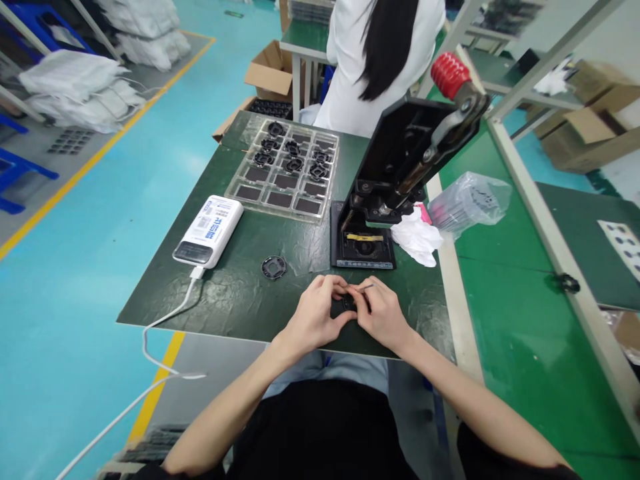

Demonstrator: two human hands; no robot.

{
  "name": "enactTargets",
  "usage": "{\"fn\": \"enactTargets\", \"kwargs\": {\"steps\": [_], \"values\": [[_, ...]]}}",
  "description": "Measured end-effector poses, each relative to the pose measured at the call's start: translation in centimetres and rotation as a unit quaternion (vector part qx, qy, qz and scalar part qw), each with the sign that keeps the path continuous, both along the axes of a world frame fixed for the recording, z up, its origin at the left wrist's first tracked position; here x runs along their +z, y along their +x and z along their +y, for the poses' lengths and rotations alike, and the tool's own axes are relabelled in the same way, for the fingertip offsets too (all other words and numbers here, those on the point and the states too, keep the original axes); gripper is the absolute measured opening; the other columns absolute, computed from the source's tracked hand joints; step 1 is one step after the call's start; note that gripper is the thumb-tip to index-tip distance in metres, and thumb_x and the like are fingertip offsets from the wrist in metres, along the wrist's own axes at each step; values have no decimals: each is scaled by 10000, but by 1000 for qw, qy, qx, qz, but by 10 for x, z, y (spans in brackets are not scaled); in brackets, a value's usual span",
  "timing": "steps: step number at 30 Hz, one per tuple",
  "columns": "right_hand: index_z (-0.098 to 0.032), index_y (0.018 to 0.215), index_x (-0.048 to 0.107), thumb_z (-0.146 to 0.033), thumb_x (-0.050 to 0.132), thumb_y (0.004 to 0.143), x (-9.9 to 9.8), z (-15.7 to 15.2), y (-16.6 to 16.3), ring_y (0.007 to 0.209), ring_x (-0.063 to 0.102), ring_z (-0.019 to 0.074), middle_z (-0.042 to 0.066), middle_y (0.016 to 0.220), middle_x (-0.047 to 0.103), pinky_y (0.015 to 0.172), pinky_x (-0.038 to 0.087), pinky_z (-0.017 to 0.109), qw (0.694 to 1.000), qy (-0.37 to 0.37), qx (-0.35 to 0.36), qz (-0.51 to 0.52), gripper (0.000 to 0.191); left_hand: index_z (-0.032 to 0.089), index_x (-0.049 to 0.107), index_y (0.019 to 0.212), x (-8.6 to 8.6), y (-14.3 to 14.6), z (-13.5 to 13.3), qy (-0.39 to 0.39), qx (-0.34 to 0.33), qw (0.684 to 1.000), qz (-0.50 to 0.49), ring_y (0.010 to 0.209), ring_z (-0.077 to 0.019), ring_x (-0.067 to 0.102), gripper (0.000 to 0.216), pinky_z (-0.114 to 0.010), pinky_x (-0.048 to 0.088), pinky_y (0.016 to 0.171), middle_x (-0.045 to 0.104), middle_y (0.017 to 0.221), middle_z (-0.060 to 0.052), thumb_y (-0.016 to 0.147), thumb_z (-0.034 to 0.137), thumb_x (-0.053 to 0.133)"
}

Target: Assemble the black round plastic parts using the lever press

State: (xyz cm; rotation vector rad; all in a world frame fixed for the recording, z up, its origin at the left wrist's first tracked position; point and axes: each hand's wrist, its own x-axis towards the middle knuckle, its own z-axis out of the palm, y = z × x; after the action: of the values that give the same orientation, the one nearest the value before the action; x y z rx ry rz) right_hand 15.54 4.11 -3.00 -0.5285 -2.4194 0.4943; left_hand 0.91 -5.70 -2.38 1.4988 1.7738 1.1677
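At the table's front edge, my left hand (314,315) is closed around the side of a small black round plastic part (349,303), mostly hidden by my fingers. My right hand (383,315) is pinched against the same part from the other side. A thin, dark, stick-like tool (368,287) pokes out from its fingers; its working end is hidden. Just beyond my hands stands a black hand press (363,257) with a red-gripped lever (451,75). A yellow strip (365,237) lies across its base. Left of my hands, a black ring-shaped part (274,267) lies flat.
A clear compartment tray (280,213) with several black parts stands at the back. A white power bank (210,230) with a cable (173,313) lies left. Crumpled white tissue (417,239) and a plastic bag (470,200) are right of the press. A person in white (345,87) is beyond the table.
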Motion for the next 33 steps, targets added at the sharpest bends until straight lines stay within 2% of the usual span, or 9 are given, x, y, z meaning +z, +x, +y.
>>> {"fn": "enactTargets", "kwargs": {"steps": [2, 4, 6, 8, 10, 14, 16, 23, 33], "values": [[-214, 806, 560, -192, 481, 1024, 1, 1, -1, 685, 604, 179, 36, 721, 617, 630, 509, 308, 999, -44, -4, 11, 234, 223, 533, 1065, 0, 0, 0, 6, -2, 1000, 5, 909, -200, 682, 457, -361, 619, 814, 662, 992, -23, 726, 145, 830], [-208, 790, 583, -231, 515, 1019, 3, 2, 0, 648, 624, 161, 26, 705, 635, 609, 525, 286, 991, -125, -12, 40, 240, 223, 530, 1046, 0, 0, 1, 9, -5, 1000, 6, 919, -206, 681, 450, -363, 622, 801, 661, 990, -26, 726, 175, 842], [-199, 826, 628, -265, 527, 1021, 6, 5, 4, 580, 622, 138, 14, 689, 648, 545, 516, 258, 973, -208, -44, 92, 229, 227, 526, 1033, 0, 1, 0, 10, -3, 1000, 2, 920, -206, 686, 449, -366, 627, 792, 663, 1012, -33, 729, 209, 856], [-191, 906, 674, -269, 512, 1030, 11, 10, 11, 542, 608, 126, 18, 711, 665, 494, 496, 246, 957, -236, -91, 145, 219, 228, 523, 1037, -1, 1, 0, 11, 1, 1000, -1, 922, -203, 694, 450, -370, 631, 797, 663, 1033, -39, 740, 224, 861], [-195, 1025, 707, -223, 497, 1029, 19, 17, 23, 595, 632, 137, 36, 782, 699, 539, 529, 266, 965, -184, -109, 149, 212, 226, 522, 1049, -2, 2, -1, 17, 2, 1000, 0, 934, -205, 699, 451, -373, 633, 806, 666, 1040, -43, 751, 223, 860], [-231, 1277, 681, -74, 479, 979, 39, 26, 47, 940, 718, 220, 89, 1034, 761, 842, 605, 400, 997, 14, -45, 58, 393, 221, 522, 1069, -2, 1, -2, 22, -2, 1000, 5, 963, -207, 701, 467, -376, 634, 827, 689, 1060, -50, 757, 215, 869], [-238, 1339, 654, -39, 468, 960, 47, 26, 53, 1003, 716, 237, 101, 1095, 755, 876, 603, 431, 996, 56, -35, 51, 467, 221, 526, 1086, -2, 1, -2, 24, -4, 1000, 8, 980, -208, 703, 480, -377, 631, 842, 700, 1069, -48, 755, 206, 873], [-263, 1303, 686, -59, 572, 931, 56, 12, 47, 869, 737, 230, 82, 1014, 773, 775, 625, 421, 989, 42, -51, 130, 439, 223, 537, 1106, -2, 1, -3, 27, -2, 1000, 15, 983, -213, 718, 467, -389, 632, 851, 698, 1078, -46, 768, 207, 858], [-245, 1295, 685, 35, 566, 913, 44, 10, 26, 846, 739, 211, 75, 933, 772, 724, 631, 385, 985, 82, -4, 155, 488, 229, 533, 1099, -4, 1, -2, 23, -2, 1000, 7, 986, -216, 716, 488, -390, 635, 856, 703, 1073, -43, 749, 201, 871]]}}
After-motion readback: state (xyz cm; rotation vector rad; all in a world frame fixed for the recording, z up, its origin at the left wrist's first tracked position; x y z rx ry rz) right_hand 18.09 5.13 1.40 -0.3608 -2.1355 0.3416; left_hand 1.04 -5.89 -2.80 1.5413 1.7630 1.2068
